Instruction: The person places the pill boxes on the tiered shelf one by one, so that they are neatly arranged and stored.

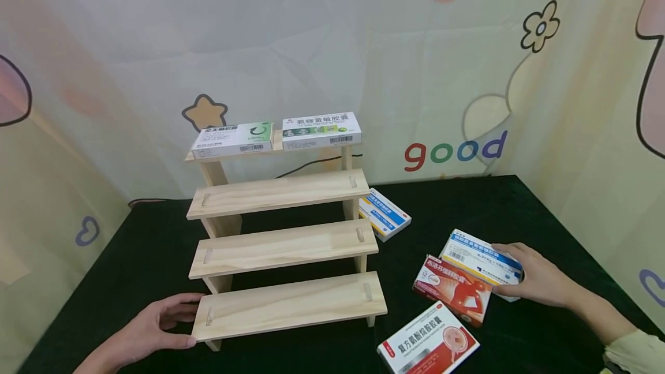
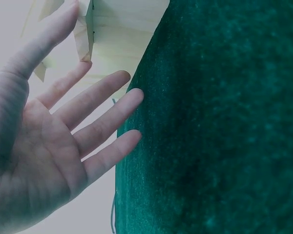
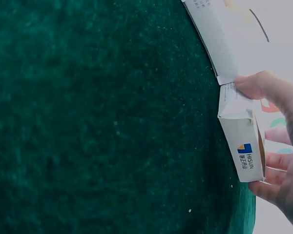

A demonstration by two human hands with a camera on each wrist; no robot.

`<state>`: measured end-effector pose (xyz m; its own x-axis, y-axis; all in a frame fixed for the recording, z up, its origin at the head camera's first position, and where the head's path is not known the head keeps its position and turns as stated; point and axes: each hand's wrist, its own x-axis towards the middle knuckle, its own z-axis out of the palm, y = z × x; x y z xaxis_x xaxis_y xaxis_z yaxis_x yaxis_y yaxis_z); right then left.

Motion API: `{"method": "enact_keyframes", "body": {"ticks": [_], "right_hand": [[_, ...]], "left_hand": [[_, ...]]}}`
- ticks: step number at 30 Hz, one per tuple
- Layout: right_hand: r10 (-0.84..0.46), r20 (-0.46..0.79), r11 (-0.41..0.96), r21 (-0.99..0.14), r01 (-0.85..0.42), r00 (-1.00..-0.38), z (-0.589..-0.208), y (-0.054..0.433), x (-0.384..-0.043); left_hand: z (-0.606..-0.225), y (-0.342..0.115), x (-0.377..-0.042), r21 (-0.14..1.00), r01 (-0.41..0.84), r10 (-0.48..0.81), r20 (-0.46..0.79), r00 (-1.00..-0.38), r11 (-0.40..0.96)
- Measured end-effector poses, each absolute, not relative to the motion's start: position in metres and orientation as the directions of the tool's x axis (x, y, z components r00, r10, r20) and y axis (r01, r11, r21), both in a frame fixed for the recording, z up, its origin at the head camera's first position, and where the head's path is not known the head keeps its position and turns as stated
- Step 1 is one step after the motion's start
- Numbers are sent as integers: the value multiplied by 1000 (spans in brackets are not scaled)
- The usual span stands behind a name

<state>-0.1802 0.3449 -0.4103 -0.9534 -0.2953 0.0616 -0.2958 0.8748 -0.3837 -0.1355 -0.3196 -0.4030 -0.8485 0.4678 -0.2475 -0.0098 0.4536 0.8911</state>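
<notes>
Background is a pale printed cloth (image 1: 156, 22), bearing the coloured word "good" (image 1: 449, 152) to the right of and behind the wooden rack. The surface is a table (image 1: 467, 201) covered in dark green fabric, on which the rack stands.

The wooden rack (image 1: 286, 245) has four stepped shelves. The left hand (image 1: 148, 328) is at the left end of its lowest shelf: thumb and forefinger are parted and grip the shelf end from its front and back edges; the other three fingers are spread clear of the wood, as the left wrist view confirms.

To the right of the rack, well apart from it, lies the blue-and-white box (image 1: 478, 255). The right hand (image 1: 537, 273) holds its far end, thumb on one edge and fingers on the opposite one, parted by about the breadth of the box. The end panel in the right wrist view reads "HISUN".

The red box (image 1: 449, 284) touches the held box on the side nearer the rack. A white-and-red box (image 1: 421, 336) lies to the rack's front right. Another blue box (image 1: 385, 215) lies just beside the rack's right side. On the rack's top shelf rest a green-ended box (image 1: 231, 137), left, and a green-banded box (image 1: 319, 128), right, both flat.
</notes>
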Motion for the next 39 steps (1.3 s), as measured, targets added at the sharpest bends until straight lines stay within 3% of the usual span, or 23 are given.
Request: {"method": "enact_keyframes", "body": {"ticks": [22,39], "right_hand": [[-301,90,893,-323,-313,-949,-401,350,-183],[-404,209,853,-264,-449,-891,-347,332,-203]], "left_hand": [[-403,-320,-135,896,15,484,-226,-845,444],[-403,-321,-135,902,24,494,-214,-842,431]]}}
